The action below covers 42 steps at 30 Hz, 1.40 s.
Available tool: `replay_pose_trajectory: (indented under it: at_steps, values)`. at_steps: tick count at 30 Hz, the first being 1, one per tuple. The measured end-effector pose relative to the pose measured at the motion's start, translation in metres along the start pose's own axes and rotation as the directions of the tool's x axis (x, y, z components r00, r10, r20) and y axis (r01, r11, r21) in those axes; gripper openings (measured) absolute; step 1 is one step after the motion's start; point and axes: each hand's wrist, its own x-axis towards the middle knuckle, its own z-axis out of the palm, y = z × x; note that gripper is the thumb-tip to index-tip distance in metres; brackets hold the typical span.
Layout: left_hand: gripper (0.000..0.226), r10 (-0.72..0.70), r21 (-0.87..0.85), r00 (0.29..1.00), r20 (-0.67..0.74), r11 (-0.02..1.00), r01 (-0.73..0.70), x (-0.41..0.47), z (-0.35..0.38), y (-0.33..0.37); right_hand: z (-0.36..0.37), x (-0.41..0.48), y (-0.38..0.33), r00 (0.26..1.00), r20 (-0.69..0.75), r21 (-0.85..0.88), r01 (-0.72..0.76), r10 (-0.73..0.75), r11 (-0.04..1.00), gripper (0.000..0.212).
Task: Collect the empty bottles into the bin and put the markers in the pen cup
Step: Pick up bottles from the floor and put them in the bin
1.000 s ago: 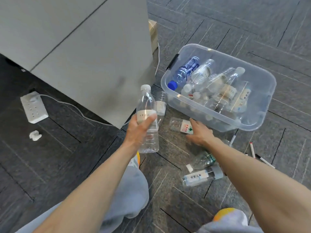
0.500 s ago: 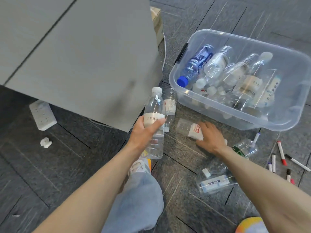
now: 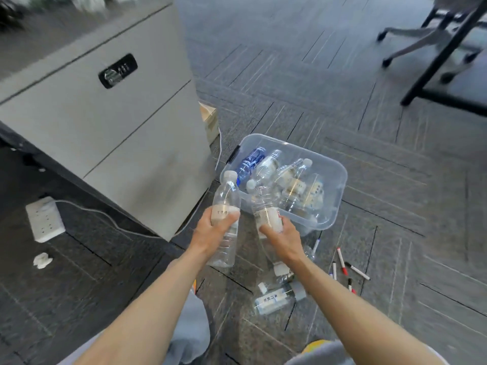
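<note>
Two empty bottles are in my grasp, one per hand. My left hand (image 3: 210, 230) has its fingers wrapped around the label of a clear capped bottle (image 3: 226, 206), held upright just short of the clear plastic bin's (image 3: 340, 180) near wall. My right hand (image 3: 279, 235) is closed on a second clear bottle (image 3: 266, 214), its neck leaning over the bin's near rim. To do this step well, I judge each bottle should be carried past the rim before release and laid lengthwise beside the bottles already lying inside, since a light bottle dropped on that pile could bounce out. At far left lie a power strip (image 3: 44, 219) and a crumpled scrap (image 3: 42, 260); the grey cabinet (image 3: 105, 127) crowds my left side. Below my right arm, loose bottles (image 3: 276, 299) lie on the floor. At right the markers (image 3: 342, 262) lie scattered, uncollected; I see no pen cup.
</note>
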Motion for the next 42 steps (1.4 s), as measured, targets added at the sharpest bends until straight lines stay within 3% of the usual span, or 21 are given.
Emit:
replay_pose_trajectory:
  at_steps: [3, 6, 10, 12, 16, 22, 29, 31, 38, 42]
  values:
    - [0.062, 0.014, 0.043, 1.0, 0.003, 0.999, -0.014, 0.001, 0.016, 0.008, -0.026, -0.011, -0.021, 0.999, -0.022, 0.135, -0.046, 0.05, 0.99, 0.06]
    - [0.08, -0.003, 0.078, 1.0, 0.019, 0.997, 0.002, 0.009, 0.032, 0.013, -0.049, -0.01, -0.03, 0.994, -0.02, 0.356, -0.09, 0.104, 0.93, 0.041]
    - [0.069, -0.009, 0.145, 0.999, 0.04, 0.989, 0.003, 0.04, 0.052, 0.022, -0.068, 0.0, -0.022, 0.99, -0.015, 0.477, -0.118, 0.142, 0.871, 0.038]
    - [0.07, 0.0, 0.214, 0.996, 0.087, 0.977, -0.018, 0.063, 0.062, 0.031, -0.074, 0.009, -0.009, 0.989, -0.016, 0.492, -0.119, 0.146, 0.863, 0.038]
    - [0.075, 0.011, 0.309, 0.988, 0.152, 0.949, -0.058, 0.109, 0.085, 0.055, -0.087, 0.03, 0.015, 0.986, -0.039, 0.429, -0.131, 0.163, 0.894, 0.061]
    - [0.079, 0.09, 0.422, 0.983, 0.157, 0.894, -0.149, 0.169, 0.123, 0.073, -0.109, 0.059, 0.027, 0.954, -0.099, 0.63, -0.158, 0.281, 0.76, 0.039]
    - [0.094, 0.175, 0.627, 0.974, 0.146, 0.745, -0.228, 0.214, 0.155, 0.069, -0.121, 0.066, 0.038, 0.949, -0.121, 0.641, -0.149, 0.291, 0.753, 0.043]
    - [0.091, 0.2, 0.676, 0.974, 0.109, 0.704, -0.22, 0.213, 0.156, 0.069, -0.124, 0.066, 0.039, 0.946, -0.126, 0.643, -0.153, 0.3, 0.751, 0.042]
    - [0.064, 0.148, 0.633, 0.98, 0.129, 0.749, -0.197, 0.152, 0.126, 0.058, -0.121, 0.055, 0.032, 0.941, -0.141, 0.569, -0.178, 0.308, 0.803, 0.048]
    - [0.066, 0.123, 0.619, 0.984, 0.131, 0.765, -0.179, 0.11, 0.106, 0.057, -0.123, 0.037, 0.026, 0.935, -0.14, 0.575, -0.191, 0.326, 0.795, 0.046]
